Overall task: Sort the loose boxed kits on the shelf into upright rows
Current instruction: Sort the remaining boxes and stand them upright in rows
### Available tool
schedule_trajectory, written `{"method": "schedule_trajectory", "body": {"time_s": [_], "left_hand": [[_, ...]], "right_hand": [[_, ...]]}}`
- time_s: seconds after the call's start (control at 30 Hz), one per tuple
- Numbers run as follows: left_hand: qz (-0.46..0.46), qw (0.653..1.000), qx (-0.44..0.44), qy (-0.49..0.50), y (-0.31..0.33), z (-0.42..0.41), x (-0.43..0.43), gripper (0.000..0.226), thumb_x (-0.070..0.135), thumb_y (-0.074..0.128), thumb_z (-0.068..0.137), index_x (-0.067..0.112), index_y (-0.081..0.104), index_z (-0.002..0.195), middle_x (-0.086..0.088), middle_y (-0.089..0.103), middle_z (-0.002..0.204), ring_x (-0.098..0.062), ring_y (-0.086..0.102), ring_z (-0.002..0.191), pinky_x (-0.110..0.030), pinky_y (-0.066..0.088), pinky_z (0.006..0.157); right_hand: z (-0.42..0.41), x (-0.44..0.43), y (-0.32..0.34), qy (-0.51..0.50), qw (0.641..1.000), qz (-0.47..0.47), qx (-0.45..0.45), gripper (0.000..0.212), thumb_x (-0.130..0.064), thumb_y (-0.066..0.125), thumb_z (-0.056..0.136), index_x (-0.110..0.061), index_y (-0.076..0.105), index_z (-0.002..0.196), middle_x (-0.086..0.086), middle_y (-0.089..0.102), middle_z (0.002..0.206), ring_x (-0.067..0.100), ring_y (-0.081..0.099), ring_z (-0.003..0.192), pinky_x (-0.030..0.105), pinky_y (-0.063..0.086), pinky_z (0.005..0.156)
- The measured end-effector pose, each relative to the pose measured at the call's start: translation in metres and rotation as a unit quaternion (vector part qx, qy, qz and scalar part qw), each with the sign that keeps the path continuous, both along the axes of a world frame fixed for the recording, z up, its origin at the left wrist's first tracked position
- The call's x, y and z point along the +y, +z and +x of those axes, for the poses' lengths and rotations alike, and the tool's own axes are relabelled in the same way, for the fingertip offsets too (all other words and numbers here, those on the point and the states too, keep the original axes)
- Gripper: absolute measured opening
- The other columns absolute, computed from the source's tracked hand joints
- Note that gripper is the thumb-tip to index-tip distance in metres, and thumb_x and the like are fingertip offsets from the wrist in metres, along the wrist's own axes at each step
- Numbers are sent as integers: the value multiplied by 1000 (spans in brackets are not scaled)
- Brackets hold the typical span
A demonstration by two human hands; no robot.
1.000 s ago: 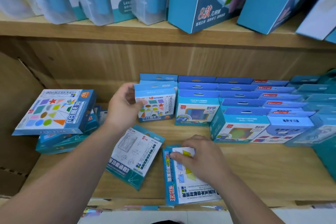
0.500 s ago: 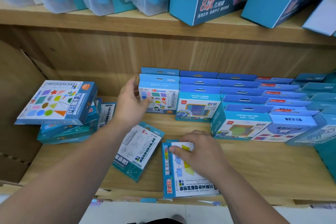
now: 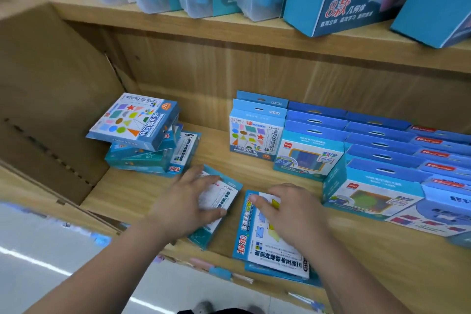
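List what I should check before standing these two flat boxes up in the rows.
1. Grip of left hand on flat teal-edged white-faced box: cannot tell; thumb and fingers bracket its edges.
2. Grip of right hand on flat blue-edged white-faced box: not ok; the hand only rests on top.
3. Both boxes upright: not ok; each lies flat.
4. Room on wooden shelf before the upright rows of blue boxes: ok; bare wood shows there.
5. Leaning stack of boxes at left: not ok; unsorted, top box tilted.
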State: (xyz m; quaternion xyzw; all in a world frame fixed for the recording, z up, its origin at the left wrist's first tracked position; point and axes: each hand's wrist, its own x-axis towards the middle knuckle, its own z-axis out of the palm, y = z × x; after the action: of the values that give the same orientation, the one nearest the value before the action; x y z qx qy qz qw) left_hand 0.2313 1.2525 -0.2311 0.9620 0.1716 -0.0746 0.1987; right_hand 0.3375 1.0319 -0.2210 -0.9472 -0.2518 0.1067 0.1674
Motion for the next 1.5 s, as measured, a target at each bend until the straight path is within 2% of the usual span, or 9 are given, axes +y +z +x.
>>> {"method": "schedule_trajectory", "body": {"time_s": [0.33,0.5,0.67,0.8,1.0,1.17,1.27,1.37,1.5], "left_hand": [[66,993,-79,61,-4,-44,-10,76,82,40,75,41,51,138,3,47,148,-23,41,134,-41,40,110],[-76,971,-189,122,25,-45,-42,61,70,38,85,31,65,124,19,64,121,0,55,111,-22,42,90],[-425,861,-217,175,56,-35,-69,53,53,73,81,16,63,118,-1,75,103,-12,71,85,-22,55,72],[-462,823,-234,234,65,-26,-66,24,16,68,89,8,61,111,-17,74,98,-29,72,76,-33,60,68],[-542,744,-295,258,72,-26,-41,25,13,59,94,3,54,117,-19,75,99,-32,73,83,-38,61,78],[-593,721,-280,224,81,-15,-14,35,19,62,90,4,53,121,-20,74,105,-35,73,94,-37,61,83],[-516,791,-258,205,87,-10,3,29,19,65,92,13,60,120,-4,77,101,-27,74,90,-35,60,78],[-240,898,-318,186,90,-12,32,28,32,73,87,31,63,113,13,73,91,-12,68,72,-31,55,68],[124,910,-390,61,89,-9,79,35,42,68,84,18,70,109,-3,70,104,-26,62,90,-39,44,84]], "right_hand": [[6,9,11,33,999,28,-21,55,-73,38,92,-34,66,119,-9,70,113,18,63,108,32,48,80],[21,12,26,12,992,122,22,59,-74,27,92,-25,59,81,-5,62,83,20,62,83,32,38,59],[22,20,37,-25,958,281,52,44,-65,38,97,-30,54,77,-6,59,85,17,59,85,35,42,67],[21,26,45,-2,941,330,74,41,-63,47,95,-28,69,101,-10,66,97,9,63,91,38,53,78],[24,20,66,-34,927,353,123,48,-49,80,76,-38,62,120,-17,70,98,-5,64,86,25,52,77],[14,40,78,-79,818,496,279,36,-17,73,88,-20,58,120,1,78,98,19,75,94,36,58,78],[12,53,87,-78,794,551,247,24,-8,68,91,-14,63,114,3,77,104,23,74,97,41,58,83],[21,62,98,-87,832,530,137,27,-8,72,89,-15,62,113,-2,77,103,16,74,96,43,60,85],[33,84,119,-65,922,380,-47,35,-21,78,84,-30,61,113,-15,73,99,4,70,91,39,58,85]]}}
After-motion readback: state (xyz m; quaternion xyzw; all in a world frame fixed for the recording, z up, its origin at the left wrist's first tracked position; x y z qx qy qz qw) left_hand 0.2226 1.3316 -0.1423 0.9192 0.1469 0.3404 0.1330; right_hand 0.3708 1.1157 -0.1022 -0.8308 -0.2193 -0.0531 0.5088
